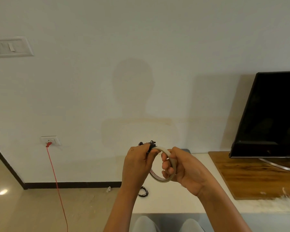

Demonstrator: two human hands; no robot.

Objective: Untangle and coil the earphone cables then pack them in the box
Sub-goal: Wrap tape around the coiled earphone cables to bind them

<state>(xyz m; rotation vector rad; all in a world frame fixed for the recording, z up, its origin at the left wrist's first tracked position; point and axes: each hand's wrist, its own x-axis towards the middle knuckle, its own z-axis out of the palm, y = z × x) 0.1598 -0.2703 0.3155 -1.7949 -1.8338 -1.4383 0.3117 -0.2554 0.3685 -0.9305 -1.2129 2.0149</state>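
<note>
My left hand (136,164) is raised in front of me and closed around a bundled black earphone cable (150,145), whose earbuds and plug stick out above my fingers. My right hand (179,166) grips a beige roll of tape (167,179), with its fingers through the ring; the roll's top edge touches the cable bundle. A second coiled black earphone cable (143,192) lies on the white tabletop (182,203) below my left forearm. No box is in view.
A black TV (271,114) stands on a wooden board (251,178) at the right. A red cord (57,186) hangs from a wall socket (49,141) to the floor at the left. My knees show at the bottom edge.
</note>
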